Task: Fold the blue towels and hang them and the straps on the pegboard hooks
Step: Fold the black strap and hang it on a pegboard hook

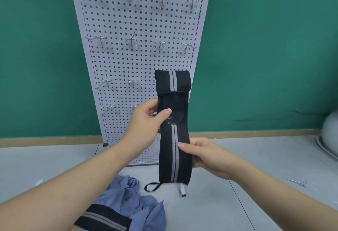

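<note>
Both hands hold one black strap [173, 121] up before the pegboard [139, 57]: left hand [146, 121] pinches its middle, right hand [204, 155] pinches lower. Next, I think, loop it over a hook [161, 44] above the hands.

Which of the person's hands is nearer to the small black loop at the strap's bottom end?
Right. The right hand pinches the strap low down, just above the loop; the left hand grips higher up.
</note>
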Available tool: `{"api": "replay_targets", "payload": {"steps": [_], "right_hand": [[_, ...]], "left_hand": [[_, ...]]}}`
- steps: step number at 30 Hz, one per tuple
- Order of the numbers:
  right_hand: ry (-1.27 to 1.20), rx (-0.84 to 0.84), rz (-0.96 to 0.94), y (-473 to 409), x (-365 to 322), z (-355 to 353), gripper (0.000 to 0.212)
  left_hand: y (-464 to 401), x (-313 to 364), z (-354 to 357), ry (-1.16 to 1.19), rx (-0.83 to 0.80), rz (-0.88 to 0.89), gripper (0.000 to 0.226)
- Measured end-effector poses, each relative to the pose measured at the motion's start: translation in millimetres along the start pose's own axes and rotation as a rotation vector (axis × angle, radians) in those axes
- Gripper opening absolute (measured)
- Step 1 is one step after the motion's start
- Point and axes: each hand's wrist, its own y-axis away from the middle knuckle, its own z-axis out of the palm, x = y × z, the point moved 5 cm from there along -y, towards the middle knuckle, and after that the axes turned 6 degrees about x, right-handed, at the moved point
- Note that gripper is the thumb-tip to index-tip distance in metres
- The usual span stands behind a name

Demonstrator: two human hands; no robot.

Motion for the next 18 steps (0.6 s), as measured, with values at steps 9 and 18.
{"api": "replay_targets", "payload": {"steps": [9, 18], "right_hand": [[-0.27, 0.02, -0.063, -3, -11, 3, 0.038], [-0.479, 0.142, 0.004, -2, -29, -3, 0.03]], "left_hand": [[-8, -11, -13, -0.053, 0.014, -0.012, 0.02], [0, -14, 0, -0.153, -0.115, 0.08, 0.045]]}}
